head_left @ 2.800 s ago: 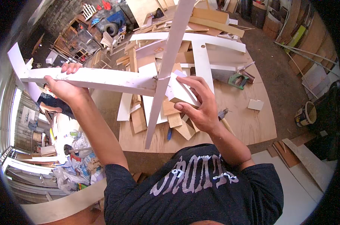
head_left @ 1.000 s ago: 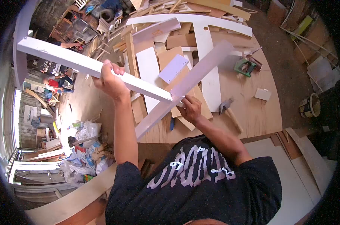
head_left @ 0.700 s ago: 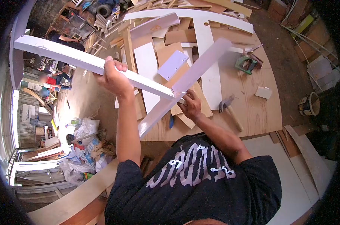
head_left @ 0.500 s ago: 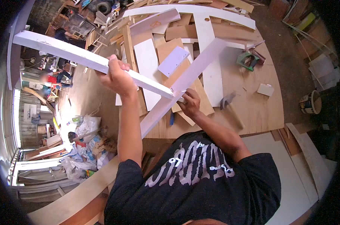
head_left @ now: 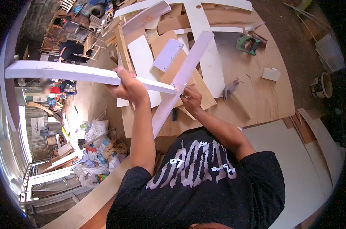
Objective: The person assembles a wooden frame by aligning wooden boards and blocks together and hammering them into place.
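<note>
My left hand [head_left: 131, 87] is wrapped around a long white-painted wooden bar [head_left: 66, 71]. The bar runs from an upright board [head_left: 10, 91] at the far left to a pale flat board [head_left: 194, 53] that crosses its right end at a slant. At that crossing, my right hand [head_left: 192, 98] has its fingers curled closed against the joint; what they pinch is hidden. A claw hammer [head_left: 238, 101] with a wooden handle lies on the table to the right of my right hand.
A plywood table [head_left: 272, 103] carries several white and brown boards, a small drilled panel [head_left: 168, 55], a green-handled tool [head_left: 247, 45] and a small white block [head_left: 271, 74]. Plastic bags [head_left: 96, 131] are piled at left. A bucket [head_left: 321, 86] stands at right. People [head_left: 56, 91] are in the background.
The bar's left end has swung down in view, so the bar lies nearer level. Both hands keep their places on the joined boards. The whole view has shifted slightly.
</note>
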Available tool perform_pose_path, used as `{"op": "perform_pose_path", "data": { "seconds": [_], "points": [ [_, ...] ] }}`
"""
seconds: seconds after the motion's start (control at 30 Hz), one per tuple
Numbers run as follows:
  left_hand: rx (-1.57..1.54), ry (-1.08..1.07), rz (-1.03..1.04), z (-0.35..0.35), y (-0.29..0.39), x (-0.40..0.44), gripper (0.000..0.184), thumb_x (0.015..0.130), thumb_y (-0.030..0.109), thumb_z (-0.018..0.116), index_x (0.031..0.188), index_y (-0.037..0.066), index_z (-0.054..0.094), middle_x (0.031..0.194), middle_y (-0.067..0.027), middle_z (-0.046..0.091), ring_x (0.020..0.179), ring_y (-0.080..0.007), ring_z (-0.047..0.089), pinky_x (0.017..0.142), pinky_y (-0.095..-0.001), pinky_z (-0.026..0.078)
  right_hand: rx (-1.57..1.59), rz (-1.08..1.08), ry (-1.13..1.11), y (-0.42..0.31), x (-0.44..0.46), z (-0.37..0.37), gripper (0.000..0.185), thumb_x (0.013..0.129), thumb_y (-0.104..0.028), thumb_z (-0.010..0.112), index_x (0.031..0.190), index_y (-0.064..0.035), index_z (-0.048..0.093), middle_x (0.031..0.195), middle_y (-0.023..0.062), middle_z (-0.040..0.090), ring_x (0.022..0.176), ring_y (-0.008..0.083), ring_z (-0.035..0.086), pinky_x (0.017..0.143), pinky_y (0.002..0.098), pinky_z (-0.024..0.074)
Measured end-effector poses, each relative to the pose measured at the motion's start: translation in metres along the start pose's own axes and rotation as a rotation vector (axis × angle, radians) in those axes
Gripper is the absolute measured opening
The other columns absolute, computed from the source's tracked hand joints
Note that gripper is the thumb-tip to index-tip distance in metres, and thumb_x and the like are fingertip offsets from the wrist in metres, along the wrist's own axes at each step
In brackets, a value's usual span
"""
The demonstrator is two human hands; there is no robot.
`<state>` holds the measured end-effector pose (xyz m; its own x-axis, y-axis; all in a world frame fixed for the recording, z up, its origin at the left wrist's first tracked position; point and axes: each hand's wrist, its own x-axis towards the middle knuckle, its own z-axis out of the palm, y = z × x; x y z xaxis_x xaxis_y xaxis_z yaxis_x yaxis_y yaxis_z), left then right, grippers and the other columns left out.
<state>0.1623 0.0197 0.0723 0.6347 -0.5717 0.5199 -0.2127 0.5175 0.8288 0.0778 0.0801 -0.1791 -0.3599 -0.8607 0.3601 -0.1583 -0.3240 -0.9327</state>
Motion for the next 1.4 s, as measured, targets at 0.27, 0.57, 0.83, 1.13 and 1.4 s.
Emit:
{"op": "perform_pose_path", "data": {
  "seconds": [0.27,0.57,0.83,1.13,1.4],
  "points": [
    [0.040,0.046,0.000,0.002,-0.005,-0.034,0.015,0.087,0.008,0.057,0.096,0.000,0.047,0.080,-0.0065,0.052,0.059,-0.0132,0.049,0.052,-0.0275,0.045,-0.020,0.070,-0.037,0.015,-0.009,-0.004,0.037,0.070,0.001,0.074,0.107,-0.0053,0.072,0.098,0.0132,0.073,0.082,0.0246,0.072,0.074,0.0349,0.0583],
    [0.077,0.052,0.099,0.005,-0.005,-0.040,0.017,0.088,0.008,0.058,0.095,-0.002,0.047,0.079,-0.0071,0.052,0.060,-0.0134,0.050,0.053,-0.0278,0.045,-0.037,0.122,-0.083,0.008,0.000,-0.003,0.033,0.074,-0.006,0.071,0.107,-0.0079,0.072,0.098,0.0129,0.072,0.086,0.0279,0.071,0.079,0.0369,0.0573],
    [0.127,-0.004,0.141,-0.001,-0.040,-0.052,0.019,0.090,0.011,0.059,0.097,-0.002,0.047,0.077,-0.0070,0.052,0.059,-0.0139,0.050,0.053,-0.0285,0.044,-0.107,0.057,-0.019,0.026,-0.009,0.003,0.028,0.077,-0.010,0.072,0.105,-0.0076,0.073,0.096,0.0153,0.072,0.085,0.0295,0.071,0.076,0.0384,0.0564],
    [0.169,0.046,0.155,-0.005,-0.051,-0.052,0.019,0.093,0.013,0.058,0.094,-0.004,0.047,0.080,-0.0081,0.051,0.067,-0.0189,0.049,0.061,-0.0331,0.045,0.074,0.204,-0.035,0.021,-0.012,0.008,0.031,0.082,-0.013,0.074,0.112,-0.0072,0.073,0.103,0.0144,0.074,0.089,0.0268,0.072,0.080,0.0355,0.0561],
    [0.236,0.056,0.153,-0.013,-0.061,-0.053,0.022,0.095,0.016,0.057,0.092,-0.004,0.051,0.086,-0.0096,0.051,0.078,-0.0224,0.050,0.074,-0.0382,0.045,0.142,0.356,-0.029,0.019,-0.012,0.007,0.026,0.083,-0.014,0.073,0.107,-0.0061,0.074,0.099,0.0148,0.074,0.090,0.0263,0.071,0.080,0.0364,0.0551]
  ]
}}
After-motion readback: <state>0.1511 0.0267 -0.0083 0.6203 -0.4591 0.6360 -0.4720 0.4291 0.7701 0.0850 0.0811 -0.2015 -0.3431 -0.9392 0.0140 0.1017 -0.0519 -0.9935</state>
